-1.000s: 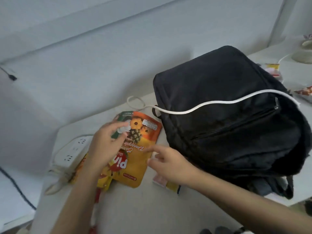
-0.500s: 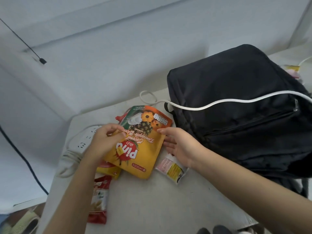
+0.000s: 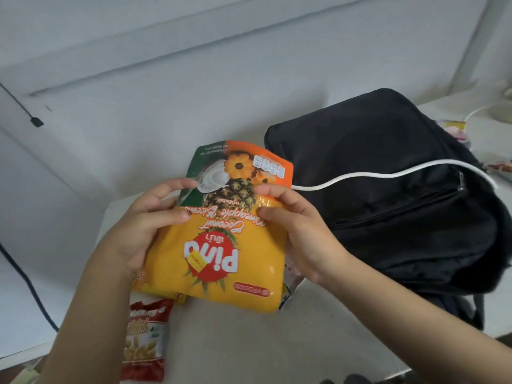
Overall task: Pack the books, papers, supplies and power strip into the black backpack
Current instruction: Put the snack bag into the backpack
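Observation:
A yellow and orange pineapple biscuit bag (image 3: 221, 245) is held up above the white table, upside down toward me. My left hand (image 3: 141, 225) grips its left edge, thumb on the front. My right hand (image 3: 299, 231) grips its right edge the same way. The black backpack (image 3: 388, 195) lies on the table to the right, zips shut as far as I can see. A white cord (image 3: 360, 177) runs across the backpack's top. The power strip is hidden behind the bag and my left hand.
A red snack packet (image 3: 146, 342) lies on the white table (image 3: 263, 345) near the front left edge. A small packet (image 3: 289, 284) peeks out under my right wrist. More packets (image 3: 498, 166) sit at the far right. A dark cable (image 3: 27, 286) hangs left of the table.
Both hands took the biscuit bag by its sides and lifted it off the table toward me. The power strip, seen earlier at the left, is now covered.

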